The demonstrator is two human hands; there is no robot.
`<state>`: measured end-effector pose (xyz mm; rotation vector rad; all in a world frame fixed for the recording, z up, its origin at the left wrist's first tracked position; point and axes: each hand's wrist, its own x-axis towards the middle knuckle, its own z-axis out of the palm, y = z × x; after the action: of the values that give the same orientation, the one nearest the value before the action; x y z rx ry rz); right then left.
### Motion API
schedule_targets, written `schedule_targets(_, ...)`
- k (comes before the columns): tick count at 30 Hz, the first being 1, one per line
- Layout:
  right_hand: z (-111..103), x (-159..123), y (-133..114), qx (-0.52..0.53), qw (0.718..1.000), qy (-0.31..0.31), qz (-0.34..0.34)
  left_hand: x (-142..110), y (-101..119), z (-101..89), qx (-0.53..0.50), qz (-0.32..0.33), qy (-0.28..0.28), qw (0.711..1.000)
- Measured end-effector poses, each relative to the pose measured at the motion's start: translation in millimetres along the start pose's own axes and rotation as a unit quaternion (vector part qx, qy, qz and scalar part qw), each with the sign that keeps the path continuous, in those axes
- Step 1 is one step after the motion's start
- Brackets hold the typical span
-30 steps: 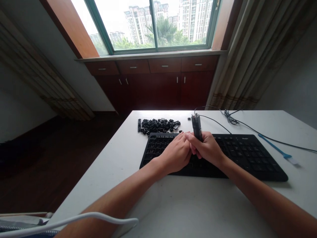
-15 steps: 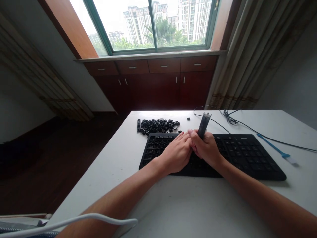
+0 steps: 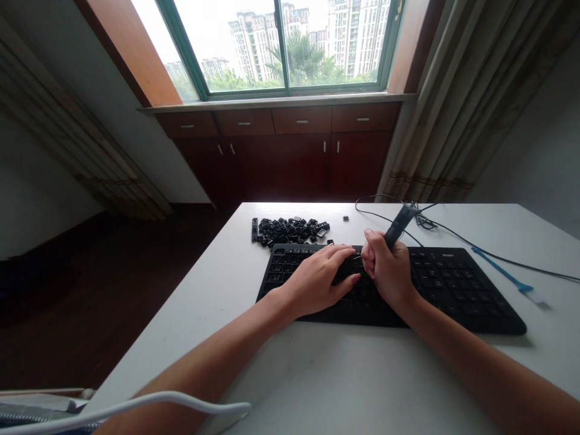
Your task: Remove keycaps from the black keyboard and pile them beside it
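Matt black plastic across the keyboard [image 3: 457, 290], with a slightly glossier sheen on the loose keycaps [image 3: 290, 231] heaped beside it. Dull, smooth dark plastic along the pen-shaped tool [image 3: 399, 225]. Smooth matt white laminate, lightly scuffed, on the tabletop [image 3: 317, 374]. Soft, rubbery black sheathing on the cable [image 3: 475, 251]; flat, faintly glossy blue plastic on the strip [image 3: 501, 277]. Polished reddish-brown wood on the cabinet [image 3: 281, 166], bright metal on its handles [image 3: 301, 124]. Pale, coarsely woven cloth in the curtain [image 3: 457, 103]. Smooth white plastic on the cord [image 3: 158, 400] in the foreground.
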<state>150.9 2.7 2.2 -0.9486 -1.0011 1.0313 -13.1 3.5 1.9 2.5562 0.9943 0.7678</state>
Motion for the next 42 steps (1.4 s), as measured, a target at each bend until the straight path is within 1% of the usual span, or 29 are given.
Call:
schedule_targets(2, -3, 2, 0, 0.007, 1.000, 0.027, -0.003, -3, -7, -6.2, 0.008, -0.004, 0.007, 1.000)
schedule_targets(5, -4, 2, -1, 0.013, 0.999, 0.044, 0.004, -4, -16, -16.9, 0.021, -0.005, 0.010, 1.000)
schedule_targets(7, -4, 1, -3, 0.013, 0.999, 0.047, 0.010, -3, -20, -23.6, 0.028, 0.012, 0.012, 0.999)
schedule_targets(9, -4, 1, -4, 0.012, 0.999, 0.046, 0.014, -2, -21, -29.6, 0.049, 0.046, 0.011, 0.998)
schedule_targets(11, -3, 0, -4, 0.008, 0.999, 0.044, 0.013, -2, -21, -35.0, 0.088, 0.083, 0.001, 0.993)
schedule_targets(14, -4, 1, -4, 0.002, 0.999, 0.043, 0.012, -3, -24, -42.2, 0.132, 0.124, -0.032, 0.983)
schedule_targets(16, -4, 1, -3, 0.003, 0.999, 0.044, 0.017, -4, -26, -45.8, 0.131, 0.138, -0.056, 0.980)
schedule_targets(19, -5, 1, -3, 0.003, 0.999, 0.044, 0.020, -4, -29, -48.6, 0.101, 0.136, -0.069, 0.983)
schedule_targets(26, -5, 0, -4, 0.003, 0.998, 0.052, 0.023, -6, -32, -54.7, -0.008, 0.080, -0.066, 0.995)
schedule_targets(28, -5, 0, -4, 0.003, 0.999, 0.049, 0.020, -6, -37, -57.6, -0.030, 0.060, -0.049, 0.997)
schedule_targets(29, -5, 0, -3, 0.003, 0.999, 0.048, 0.018, -5, -40, -59.1, -0.034, 0.048, -0.029, 0.998)
schedule_targets(31, -5, 0, -3, 0.004, 0.999, 0.047, 0.015, -4, -47, -61.8, -0.022, 0.015, 0.039, 0.999)
schedule_targets(33, -5, 0, -3, 0.006, 0.999, 0.044, 0.014, -4, -56, -63.8, 0.018, -0.034, 0.114, 0.993)
schedule_targets(35, -5, 0, -3, 0.006, 0.999, 0.040, 0.016, -4, -66, -65.1, 0.065, -0.084, 0.155, 0.982)
schedule_targets(38, -5, 0, -2, 0.003, 0.999, 0.038, 0.015, -7, -79, -65.5, 0.108, -0.132, 0.156, 0.973)
schedule_targets(42, -5, 0, -1, 0.001, 0.999, 0.032, 0.009, -11, -91, -65.2, 0.141, -0.158, 0.140, 0.967)
